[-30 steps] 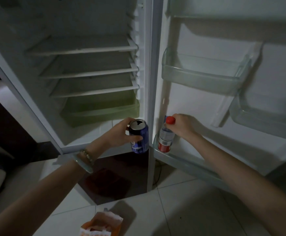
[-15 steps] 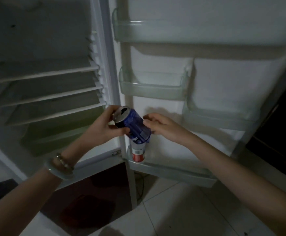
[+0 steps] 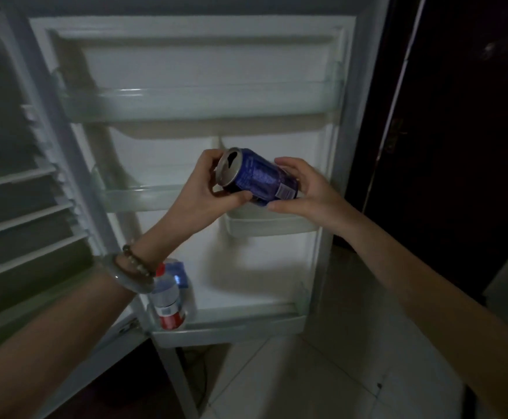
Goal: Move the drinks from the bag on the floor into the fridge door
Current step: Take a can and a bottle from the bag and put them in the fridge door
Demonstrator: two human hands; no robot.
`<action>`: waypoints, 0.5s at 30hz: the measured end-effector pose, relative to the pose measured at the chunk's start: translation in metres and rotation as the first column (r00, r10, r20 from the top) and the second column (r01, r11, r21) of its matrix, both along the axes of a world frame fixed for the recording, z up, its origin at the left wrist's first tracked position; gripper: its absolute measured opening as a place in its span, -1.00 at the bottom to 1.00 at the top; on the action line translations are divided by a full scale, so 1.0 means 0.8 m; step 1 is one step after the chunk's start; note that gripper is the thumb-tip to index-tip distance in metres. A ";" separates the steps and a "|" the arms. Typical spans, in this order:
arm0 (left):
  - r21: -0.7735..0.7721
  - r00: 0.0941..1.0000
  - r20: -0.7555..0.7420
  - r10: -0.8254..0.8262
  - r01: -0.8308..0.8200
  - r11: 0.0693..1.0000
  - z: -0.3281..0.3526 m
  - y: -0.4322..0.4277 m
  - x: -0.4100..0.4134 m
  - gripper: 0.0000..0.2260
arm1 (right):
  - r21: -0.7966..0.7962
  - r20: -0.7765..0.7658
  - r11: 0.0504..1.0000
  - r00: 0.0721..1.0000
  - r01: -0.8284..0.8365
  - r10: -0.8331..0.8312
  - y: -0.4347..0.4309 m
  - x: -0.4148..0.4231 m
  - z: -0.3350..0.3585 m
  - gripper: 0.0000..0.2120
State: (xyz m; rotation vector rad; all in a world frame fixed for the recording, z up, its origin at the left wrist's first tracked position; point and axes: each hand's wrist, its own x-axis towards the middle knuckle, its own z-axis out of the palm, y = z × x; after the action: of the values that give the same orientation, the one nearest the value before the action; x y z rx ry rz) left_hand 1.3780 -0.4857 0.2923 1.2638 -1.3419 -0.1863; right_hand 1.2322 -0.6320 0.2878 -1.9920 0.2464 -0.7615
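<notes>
A blue drink can (image 3: 260, 176) is tilted on its side, its silver top facing me, in front of the open fridge door (image 3: 186, 65). My left hand (image 3: 207, 192) grips the can at its top end. My right hand (image 3: 307, 192) holds its bottom end. The can hovers just above the small middle-right door shelf (image 3: 277, 226). A clear bottle with a red cap and red label (image 3: 168, 297) stands upright at the left end of the bottom door shelf (image 3: 246, 326). The bag is out of view.
The door has a long upper shelf (image 3: 186, 99) and a middle-left shelf (image 3: 135, 196). The fridge interior with wire shelves (image 3: 14, 207) lies to the left. A dark wooden door (image 3: 458, 116) stands at the right. Pale floor tiles (image 3: 307, 382) lie below.
My right hand let go of the bottle, now standing in the bottom door shelf, and took the can's base. Both hands lifted the can up and right to the middle shelf. The view swung right.
</notes>
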 end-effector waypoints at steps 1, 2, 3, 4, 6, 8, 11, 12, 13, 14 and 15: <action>-0.004 1.000 0.001 -0.007 0.007 1.000 0.001 -0.010 -0.004 -0.50 | 0.024 -0.011 1.000 1.000 0.015 -0.015 -0.008 -0.005 0.003 -0.30; -0.007 1.000 0.001 -0.012 0.012 1.000 0.001 -0.019 -0.008 -0.50 | 0.041 -0.021 0.999 0.999 0.027 -0.026 -0.016 -0.009 0.005 -0.31; -0.009 1.000 0.002 -0.013 0.013 1.000 0.001 -0.026 -0.009 -0.49 | 0.052 -0.028 0.998 0.999 0.032 -0.030 -0.022 -0.013 0.007 -0.33; -0.006 1.000 0.006 -0.011 0.011 1.000 0.000 -0.032 -0.008 -0.48 | 0.067 -0.030 0.997 0.999 0.031 -0.030 -0.029 -0.016 0.007 -0.34; 0.025 0.999 0.036 0.010 -0.011 1.000 -0.002 -0.041 -0.002 -0.45 | 0.076 -0.031 0.996 0.999 0.037 -0.034 -0.039 -0.020 0.009 -0.37; 0.063 0.994 0.095 0.053 -0.059 0.996 -0.005 -0.047 0.003 -0.40 | 0.059 -0.036 0.997 0.998 0.056 -0.054 -0.047 -0.022 0.013 -0.39; 0.039 0.966 0.220 0.133 -0.145 0.989 -0.008 -0.049 0.009 -0.28 | 0.011 -0.041 0.996 0.996 0.085 -0.084 -0.056 -0.021 0.023 -0.37; 0.022 0.946 0.274 0.174 -0.187 0.982 -0.008 -0.046 0.011 -0.23 | -0.020 -0.047 0.996 0.995 0.086 -0.086 -0.058 -0.019 0.025 -0.36; 0.009 0.925 0.316 0.210 -0.224 0.974 -0.007 -0.043 0.014 -0.20 | -0.071 -0.051 0.994 0.995 0.088 -0.092 -0.060 -0.015 0.027 -0.34; 0.003 0.910 0.342 0.236 -0.252 0.968 -0.007 -0.040 0.017 -0.19 | -0.142 -0.055 0.985 0.993 0.101 -0.109 -0.061 -0.009 0.026 -0.32; 0.003 0.900 0.357 0.252 -0.270 0.963 -0.007 -0.038 0.020 -0.20 | -0.221 -0.061 0.968 0.989 0.117 -0.134 -0.062 -0.001 0.026 -0.29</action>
State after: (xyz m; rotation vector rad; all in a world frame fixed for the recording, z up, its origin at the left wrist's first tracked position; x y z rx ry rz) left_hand 1.3938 -0.5159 0.2870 1.5608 -1.4574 0.2070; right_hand 1.2311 -0.6817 0.3086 -2.2310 0.3495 -0.8236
